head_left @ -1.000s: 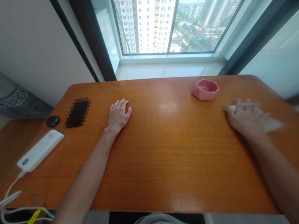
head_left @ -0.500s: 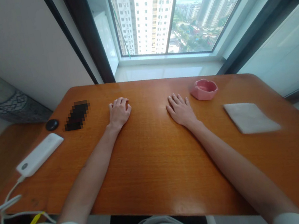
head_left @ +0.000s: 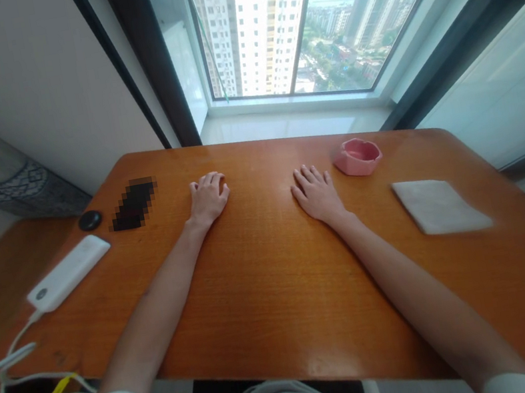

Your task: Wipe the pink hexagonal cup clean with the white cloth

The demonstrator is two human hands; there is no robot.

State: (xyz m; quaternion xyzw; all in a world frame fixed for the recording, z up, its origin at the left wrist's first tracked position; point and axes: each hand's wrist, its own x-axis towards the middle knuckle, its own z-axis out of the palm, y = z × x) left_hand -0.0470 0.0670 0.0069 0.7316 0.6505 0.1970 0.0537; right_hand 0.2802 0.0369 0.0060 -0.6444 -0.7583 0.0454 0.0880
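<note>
1. Pink glazed ceramic dish (head_left: 358,157) sits near the far edge of the orange wooden table (head_left: 281,301), right of centre. It has a thick, lobed rim around a shallow hollow and stands level on the wood.
2. Our right hand (head_left: 317,195) lies palm down and empty, its fingers spread a little. It is just left of the dish and not touching it.
3. Our left hand (head_left: 209,200) also lies palm down and empty, with the fingers lightly curled. It rests on bare wood, well apart from the right hand.
4. Left of that hand lies a dark rectangular slab (head_left: 134,205). It is pixelated, so it may be a phone, but we cannot be sure.
5. Right of the dish, a folded white cloth (head_left: 439,206) lies flat near the table's right edge.
6. At the near left lies a white power bank (head_left: 69,272) with a white cable (head_left: 14,354) running off the table, and a small round black puck (head_left: 90,221) sits beyond it.
</note>
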